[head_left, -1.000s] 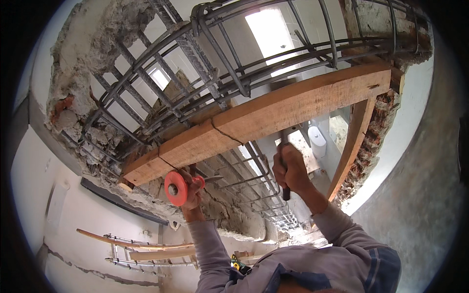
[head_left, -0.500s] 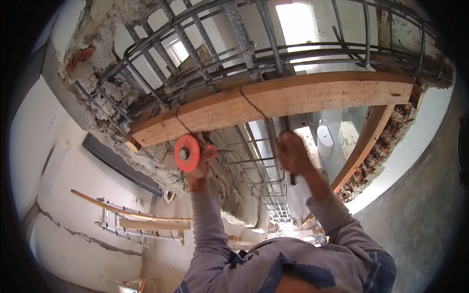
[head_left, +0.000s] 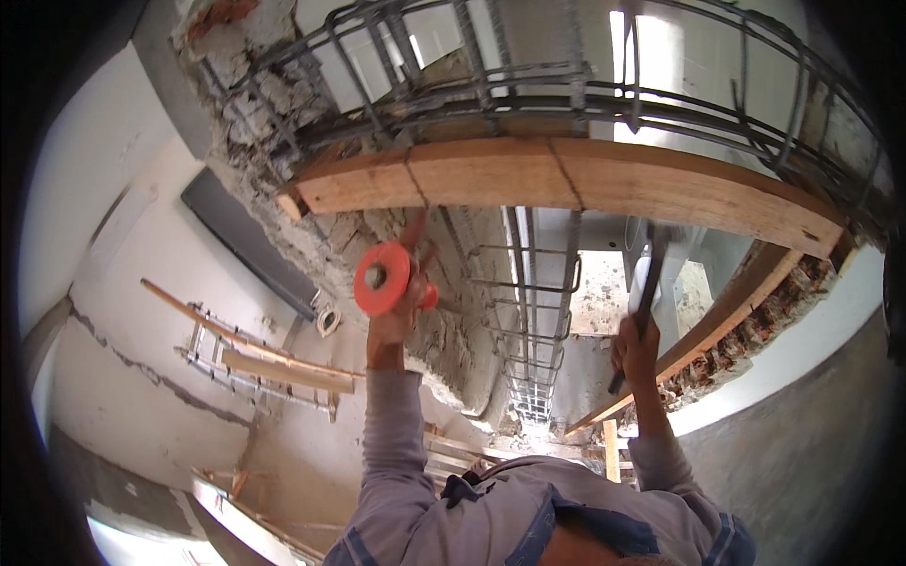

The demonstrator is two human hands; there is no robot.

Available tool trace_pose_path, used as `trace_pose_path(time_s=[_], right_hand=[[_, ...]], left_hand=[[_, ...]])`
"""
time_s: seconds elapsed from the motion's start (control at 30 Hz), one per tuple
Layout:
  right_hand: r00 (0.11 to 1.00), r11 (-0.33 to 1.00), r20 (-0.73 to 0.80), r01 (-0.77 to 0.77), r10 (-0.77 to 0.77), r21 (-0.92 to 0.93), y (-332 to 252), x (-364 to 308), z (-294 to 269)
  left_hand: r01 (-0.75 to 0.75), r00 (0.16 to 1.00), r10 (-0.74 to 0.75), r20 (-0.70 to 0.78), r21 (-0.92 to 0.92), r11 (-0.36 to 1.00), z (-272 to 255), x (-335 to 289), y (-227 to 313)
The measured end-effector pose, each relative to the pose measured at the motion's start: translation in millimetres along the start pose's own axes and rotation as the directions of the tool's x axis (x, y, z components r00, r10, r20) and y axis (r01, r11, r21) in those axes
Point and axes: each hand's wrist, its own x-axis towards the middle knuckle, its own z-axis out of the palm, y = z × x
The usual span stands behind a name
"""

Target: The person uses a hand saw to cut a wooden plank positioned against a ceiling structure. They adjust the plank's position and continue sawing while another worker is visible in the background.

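Keeping the hammer (head_left: 647, 292) well apart from the left hand (head_left: 401, 319) is judged the first care to be taken. The handle is gripped near its butt by the right hand (head_left: 637, 349), with fingers closed around it, and the blurred head is held by the lower edge of the board (head_left: 623, 179), toward its right end; whether wood is touched cannot be told. The chisel (head_left: 375, 276) is held in the left hand, wrapped behind its red guard (head_left: 393, 264), below the board's left half. One or two blurred fingers are stretched up toward the lower edge, near the left wire (head_left: 416, 181); contact there cannot be told either. For good work, those fingers would best be tucked behind the guard before any blow, and swings kept short, so that neither the wire nor the rebar (head_left: 528, 102) is clipped. Since the board seems to be tied by such wires, light, even taps near them would probably be safer than hard ones. As for containers, no bucket, box or tray can be made out; open space is merely framed by the rebar along the board's upper edge, and rough masonry (head_left: 253, 113) is seen beside its left end.
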Motion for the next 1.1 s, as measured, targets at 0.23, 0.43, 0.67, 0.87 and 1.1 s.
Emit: trace_pose_path(time_s=[0.23,0.43,0.67,0.87,1.1], right_hand=[[0.905,0.645,-0.208,-0.412,0.371,-0.644,193,-169,-143],[0.379,0.1,-0.064,-0.4,0.923,-0.911,283,-226,-196],[0.298,0.118,0.141,0.094,0.944,-0.989,280,-179,-116],[0.173,0.07,0.102,0.178,0.98,-0.981,270,-156,-29],[0.012,-0.088,-0.088,-0.015,0.996,-0.996,311,-158,48]], left_hand=[[0.439,0.749,-0.576,-0.326,-0.407,0.801,-49,-171,-24],[0.672,0.272,-0.896,-0.35,-0.598,0.437,-71,-301,-73],[0.837,0.212,-0.935,-0.284,-0.44,0.324,-90,-394,-117],[0.65,0.065,-0.987,-0.15,-0.744,0.156,-103,-443,-87],[0.586,-0.222,-0.894,-0.39,-0.786,0.198,-208,-551,-179]])
